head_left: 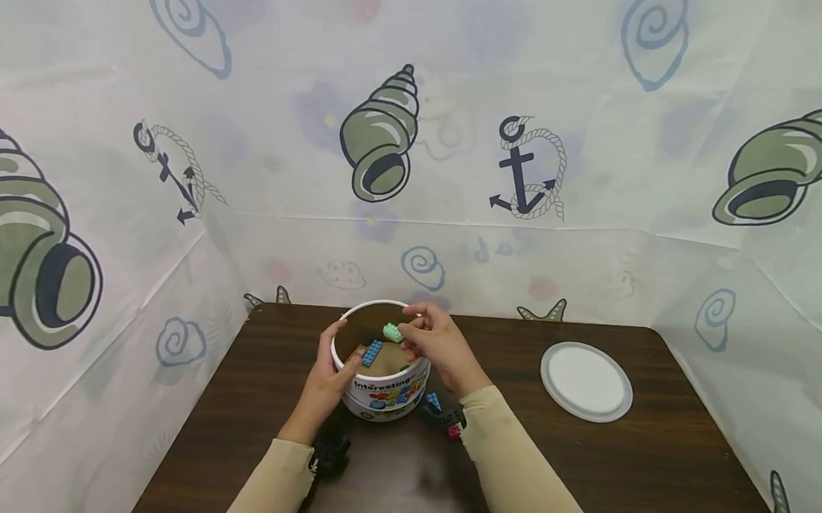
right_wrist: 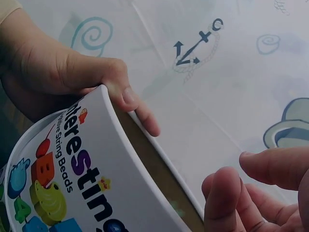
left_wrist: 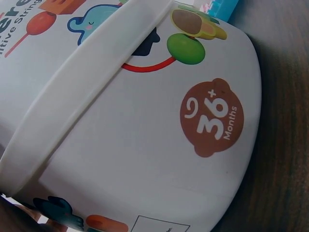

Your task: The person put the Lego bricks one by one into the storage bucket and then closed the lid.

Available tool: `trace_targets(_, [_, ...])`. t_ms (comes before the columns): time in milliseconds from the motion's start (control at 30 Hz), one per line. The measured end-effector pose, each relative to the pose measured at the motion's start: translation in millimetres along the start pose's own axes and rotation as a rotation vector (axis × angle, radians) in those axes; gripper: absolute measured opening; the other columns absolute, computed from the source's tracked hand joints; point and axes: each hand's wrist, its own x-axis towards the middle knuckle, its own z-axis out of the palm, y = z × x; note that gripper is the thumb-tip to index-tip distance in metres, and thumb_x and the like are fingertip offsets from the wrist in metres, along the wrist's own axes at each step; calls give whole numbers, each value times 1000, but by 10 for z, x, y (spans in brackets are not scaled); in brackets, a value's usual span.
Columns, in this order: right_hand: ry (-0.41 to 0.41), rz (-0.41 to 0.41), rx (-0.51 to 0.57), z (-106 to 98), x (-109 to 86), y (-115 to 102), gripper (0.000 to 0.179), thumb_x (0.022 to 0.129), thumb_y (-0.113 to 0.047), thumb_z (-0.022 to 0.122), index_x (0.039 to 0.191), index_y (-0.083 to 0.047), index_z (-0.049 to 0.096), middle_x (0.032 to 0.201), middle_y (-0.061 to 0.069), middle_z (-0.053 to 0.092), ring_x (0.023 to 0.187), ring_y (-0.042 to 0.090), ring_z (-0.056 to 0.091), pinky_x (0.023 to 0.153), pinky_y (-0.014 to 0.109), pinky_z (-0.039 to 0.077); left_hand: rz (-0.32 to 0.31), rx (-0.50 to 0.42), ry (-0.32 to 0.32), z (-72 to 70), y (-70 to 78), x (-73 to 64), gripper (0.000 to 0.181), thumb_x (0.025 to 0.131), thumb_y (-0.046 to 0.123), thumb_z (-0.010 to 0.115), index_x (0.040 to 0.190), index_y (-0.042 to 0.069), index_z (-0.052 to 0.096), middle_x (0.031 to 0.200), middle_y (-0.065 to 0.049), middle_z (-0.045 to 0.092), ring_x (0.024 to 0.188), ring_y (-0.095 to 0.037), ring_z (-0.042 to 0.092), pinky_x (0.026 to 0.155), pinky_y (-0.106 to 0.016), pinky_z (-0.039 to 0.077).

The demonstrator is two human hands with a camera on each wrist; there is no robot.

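Brick [head_left: 393,333]: mint-green, in bucket [head_left: 390,397]; likely light, stiff; pinch sides.
Left hand [head_left: 323,388]: grips bucket.
Right hand [head_left: 444,349]: fingers parted above bucket.

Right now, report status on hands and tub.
Left hand grips tub. Right hand over it, green brick near fingers. White lid aside, not blocking.

Shell-print walls [head_left: 466,40] — dark table [head_left: 653,460]

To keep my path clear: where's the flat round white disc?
In the head view, the flat round white disc lies on the right side of the dark brown wood-grain table, right of the white cylindrical tub and the right hand.
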Motion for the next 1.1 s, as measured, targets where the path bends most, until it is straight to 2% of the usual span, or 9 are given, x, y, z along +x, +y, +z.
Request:
trace_targets(300, [-8, -18, 0, -48, -32, 45, 38, 106, -16, 72, 139, -6, 58, 103, 8, 67, 86, 23, 70, 71, 29, 60, 16, 10, 4, 10, -8, 10, 80, 104, 23, 71, 169, 32, 26, 176, -15, 29, 149, -49, 44, 114, -63, 44])
trace_targets(533, [0, -21, 12, -84, -55, 49, 42, 105, -16, 72, 140, 1, 56, 100, 7, 66, 83, 21, 69, 71, 30, 61, 13, 5, 9, 12, -14, 17, 82, 102, 21, 73, 169, 33, 26, 175, -15, 30, 149, -48, 45, 114, -62, 43])
trace_targets(733, [19, -31, -26, -135, -102, 28, 39, 105, -19, 73, 138, -4, 59, 102, 8, 66, 85, 25, 70, 73, 31, 61, 16, -10, 5, 11, -21, 33, 82, 102, 16, 71, 169, 33, 27, 175, -17, 29, 149, -51, 44, 115, -63, 42])
trace_targets(1000, [32, -47, -24, -262, -179, 51, 43, 107, -16, 70, 140, 5, 55, 99, 8, 65, 80, 20, 67, 72, 31, 61, 6, -9, 3, 2, -41, 32, 82, 102, 22, 72, 169, 34, 26, 176, -18, 28, 150, -49, 44, 114, -61, 43])
trace_targets(1100, [44, -48, -22, -313, -197, 80, 40, 107, -16, 70, 138, 4, 57, 99, 11, 66, 78, 20, 66, 71, 31, 60, 2, -9, 2, 3, -46, 32, 81, 103, 23, 72, 170, 33, 26, 176, -18, 27, 150, -48, 43, 116, -62, 42])
